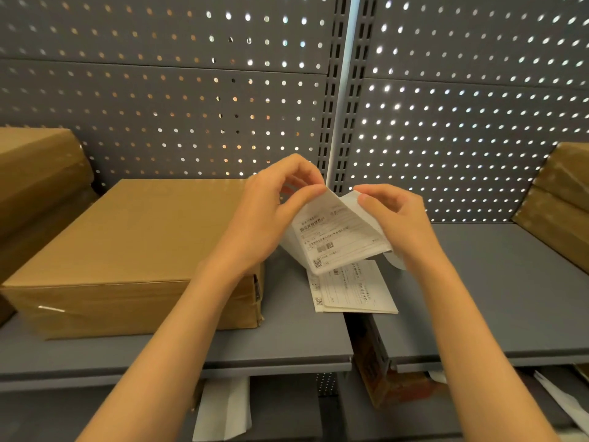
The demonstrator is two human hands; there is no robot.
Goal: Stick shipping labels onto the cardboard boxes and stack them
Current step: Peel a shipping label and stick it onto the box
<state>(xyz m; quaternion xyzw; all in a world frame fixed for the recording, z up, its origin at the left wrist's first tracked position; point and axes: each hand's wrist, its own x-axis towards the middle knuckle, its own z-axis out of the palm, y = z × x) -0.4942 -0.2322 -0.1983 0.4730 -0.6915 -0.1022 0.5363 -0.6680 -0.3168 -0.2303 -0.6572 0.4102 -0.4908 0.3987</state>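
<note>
We see white paper sheets (223, 409) on the lower shelf, nearest. Above them, loose labels (350, 291) lie flat on the grey shelf (287, 339). Left hand (271, 212) pinches the top corner of a shipping label (334, 234); right hand (395, 218) grips its backing sheet, fingers curled. Cardboard box (127, 250) sits just left. Farther: taped boxes (38, 173) far left, another stack (564, 199) right, pegboard (191, 90) behind.
</note>
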